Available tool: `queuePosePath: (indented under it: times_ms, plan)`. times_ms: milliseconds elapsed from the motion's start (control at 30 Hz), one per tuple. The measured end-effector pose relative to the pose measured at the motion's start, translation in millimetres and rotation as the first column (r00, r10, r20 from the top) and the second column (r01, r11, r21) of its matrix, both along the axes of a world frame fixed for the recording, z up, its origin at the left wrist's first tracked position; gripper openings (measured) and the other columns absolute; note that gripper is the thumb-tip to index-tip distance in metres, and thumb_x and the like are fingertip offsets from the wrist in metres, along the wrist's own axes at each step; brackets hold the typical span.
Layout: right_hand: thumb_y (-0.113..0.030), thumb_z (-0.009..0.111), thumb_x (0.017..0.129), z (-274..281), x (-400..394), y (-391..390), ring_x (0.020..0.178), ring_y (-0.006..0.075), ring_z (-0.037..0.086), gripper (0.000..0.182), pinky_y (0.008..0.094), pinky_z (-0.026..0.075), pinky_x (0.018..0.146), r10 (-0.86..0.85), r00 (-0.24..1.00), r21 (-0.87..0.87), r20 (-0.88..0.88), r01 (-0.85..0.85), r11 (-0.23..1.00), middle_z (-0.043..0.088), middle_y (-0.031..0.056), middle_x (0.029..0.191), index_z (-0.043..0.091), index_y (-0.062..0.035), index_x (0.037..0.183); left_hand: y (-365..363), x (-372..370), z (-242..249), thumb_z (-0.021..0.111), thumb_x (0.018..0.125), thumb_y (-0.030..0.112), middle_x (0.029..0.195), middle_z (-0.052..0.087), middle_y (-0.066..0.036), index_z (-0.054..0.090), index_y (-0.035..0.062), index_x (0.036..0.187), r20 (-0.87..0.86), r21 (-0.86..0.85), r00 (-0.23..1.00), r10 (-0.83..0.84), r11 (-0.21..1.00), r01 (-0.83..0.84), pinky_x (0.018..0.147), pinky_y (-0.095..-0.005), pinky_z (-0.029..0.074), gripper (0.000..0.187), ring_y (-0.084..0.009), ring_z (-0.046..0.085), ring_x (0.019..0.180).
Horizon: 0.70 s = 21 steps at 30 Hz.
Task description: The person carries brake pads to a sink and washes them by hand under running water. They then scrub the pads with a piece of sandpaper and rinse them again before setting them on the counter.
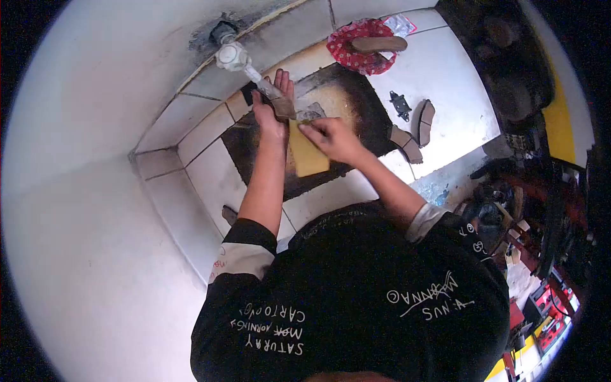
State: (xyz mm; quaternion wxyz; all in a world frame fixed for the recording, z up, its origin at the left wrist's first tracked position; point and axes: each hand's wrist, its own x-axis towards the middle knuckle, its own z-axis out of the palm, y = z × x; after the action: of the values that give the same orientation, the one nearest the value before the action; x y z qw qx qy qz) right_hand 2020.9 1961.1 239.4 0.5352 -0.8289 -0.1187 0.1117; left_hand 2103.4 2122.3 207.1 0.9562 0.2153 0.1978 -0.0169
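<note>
My left hand [270, 113] reaches under the white tap [232, 57], its fingers stretched out and palm turned up. On it rests a brown brake pad [280, 106], held near the thumb, right below the spout. My right hand [332, 137] is closed in a pinch at the upper edge of a yellow sheet [310, 156], which hangs over the sink. Beneath both hands lies the dark, stained sink basin [372, 111]. A greyish patch shows just beyond the right fingertips.
On the white tiled counter [455, 76] to the right lie two brake pads [426, 122] and a small black part [400, 106]. Another pad [380, 44] sits on a red patterned cloth [349, 57]. One dark piece [230, 214] lies at the left. Cluttered tools stand far right.
</note>
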Motion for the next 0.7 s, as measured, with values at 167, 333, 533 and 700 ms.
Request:
queuePosePath:
  times_ms: [167,333,533,700]
  plan:
    - [-0.041,0.054,0.094,-63,-3,-67,0.062,0.0100,0.052,0.047,0.0302,0.044,0.059,-0.238,0.924,0.294,-0.301,0.327,0.898,0.060,0.0054,0.066,0.064,0.0038,0.082,-9,0,-1,0.029,0.097,0.043,0.140,0.038,-0.024,0.039,0.0016,0.130,0.205,-0.396,0.964,-0.168,0.887,0.239,0.112,-0.0488,0.024,0.054,-0.0353,0.034,0.134]
    - [-0.033,0.059,0.093,-46,0,-75,0.062,0.0093,0.053,0.038,0.0287,0.045,0.059,-0.337,0.910,0.293,-0.242,0.400,0.869,0.062,0.0066,0.068,0.065,0.0042,0.087,-22,-7,-6,0.033,0.095,0.042,0.144,0.033,-0.023,0.037,0.0032,0.134,0.254,-0.395,0.945,-0.207,0.870,0.297,0.112,-0.0493,0.024,0.055,-0.0345,0.032,0.135]
    - [-0.031,0.061,0.088,-6,1,-9,0.061,0.0331,0.063,0.030,0.0403,0.050,0.060,-0.263,0.963,0.034,0.053,0.261,0.965,0.064,0.0196,0.071,0.069,-0.0030,0.087,-14,-5,-15,0.043,0.092,0.046,0.144,0.034,-0.021,0.038,0.0077,0.136,0.309,-0.393,0.919,-0.246,0.846,0.359,0.111,-0.0486,0.027,0.058,-0.0332,0.033,0.135]
    - [-0.035,0.054,0.090,4,20,15,0.065,0.0383,0.062,0.034,0.0459,0.050,0.060,-0.218,0.949,-0.190,0.228,0.263,0.946,0.063,0.0198,0.068,0.068,-0.0073,0.078,-18,-17,-5,0.040,0.095,0.046,0.143,0.036,-0.021,0.038,0.0080,0.135,0.216,-0.075,0.963,-0.159,0.981,0.179,0.111,-0.0470,0.028,0.055,-0.0332,0.034,0.134]
